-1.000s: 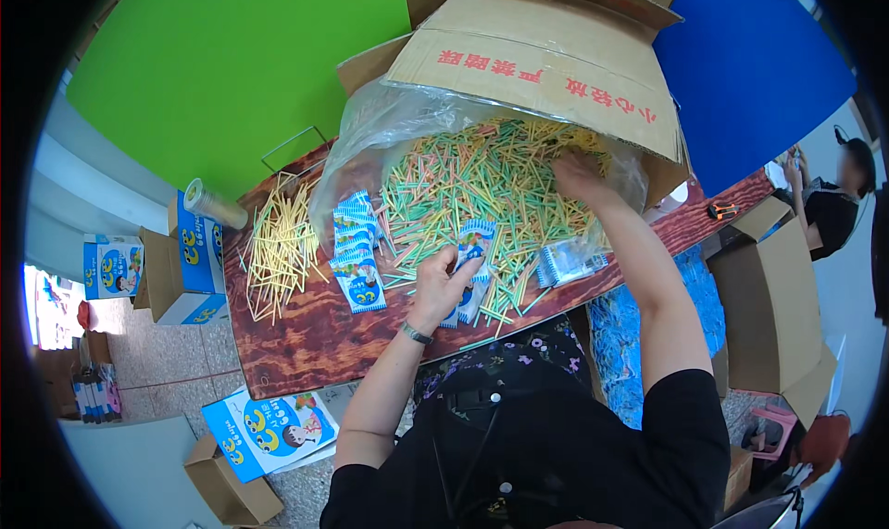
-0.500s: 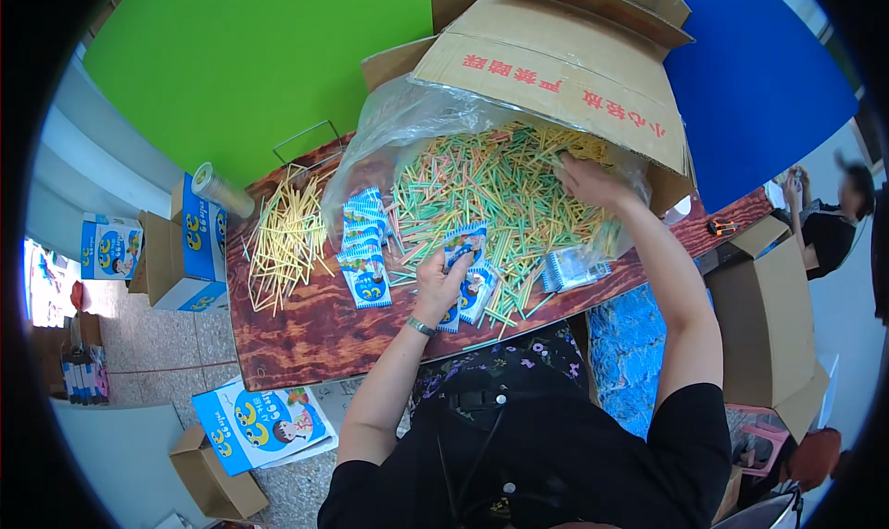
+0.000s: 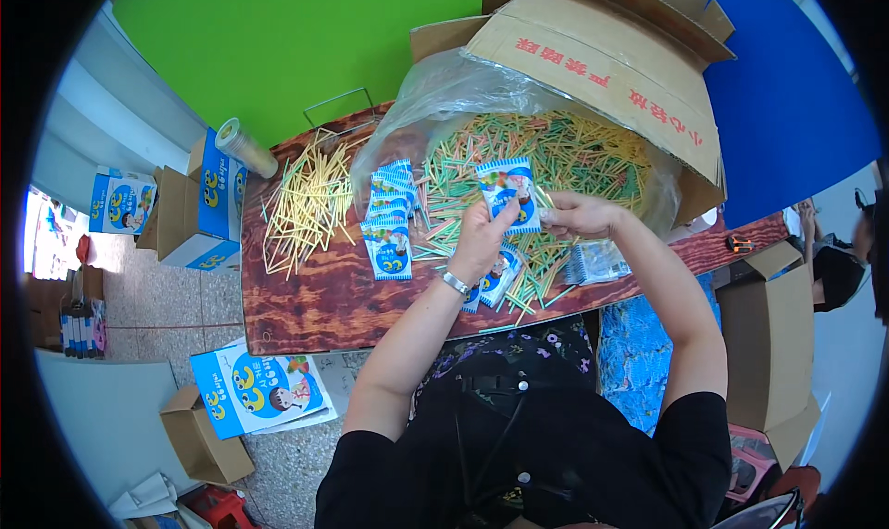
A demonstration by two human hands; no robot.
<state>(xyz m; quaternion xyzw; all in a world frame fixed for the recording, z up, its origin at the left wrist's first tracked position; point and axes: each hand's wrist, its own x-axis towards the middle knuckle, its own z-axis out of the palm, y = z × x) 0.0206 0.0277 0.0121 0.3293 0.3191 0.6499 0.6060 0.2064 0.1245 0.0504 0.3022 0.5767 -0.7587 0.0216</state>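
Observation:
My left hand (image 3: 480, 240) grips a blue-and-white packet (image 3: 512, 188) upright, thumb across its front. Against the packet's right side, my right hand (image 3: 583, 216) has its fingers pinched together; what they hold, if anything, is too small to make out. Both hands are over a big heap of thin coloured sticks (image 3: 583, 154), mostly green and yellow with some pink, spilling from a clear plastic bag (image 3: 407, 112). More packets (image 3: 503, 274) lie below my left hand. To the left, a row of overlapping packets (image 3: 387, 247) rests on the table.
A tipped cardboard carton (image 3: 602, 57) stands behind the heap. Pale yellow sticks (image 3: 310, 200) lie on the wooden table (image 3: 306, 311), near a clear cylindrical container (image 3: 245, 148). Clear-and-blue packets (image 3: 600, 261) sit at the front edge. Open cartons (image 3: 764, 344) stand right; another person (image 3: 838, 270) is beyond.
My right hand has come out of the stick heap and moved left to the packet. My left hand has raised the packet up and right. The whole view has shifted slightly.

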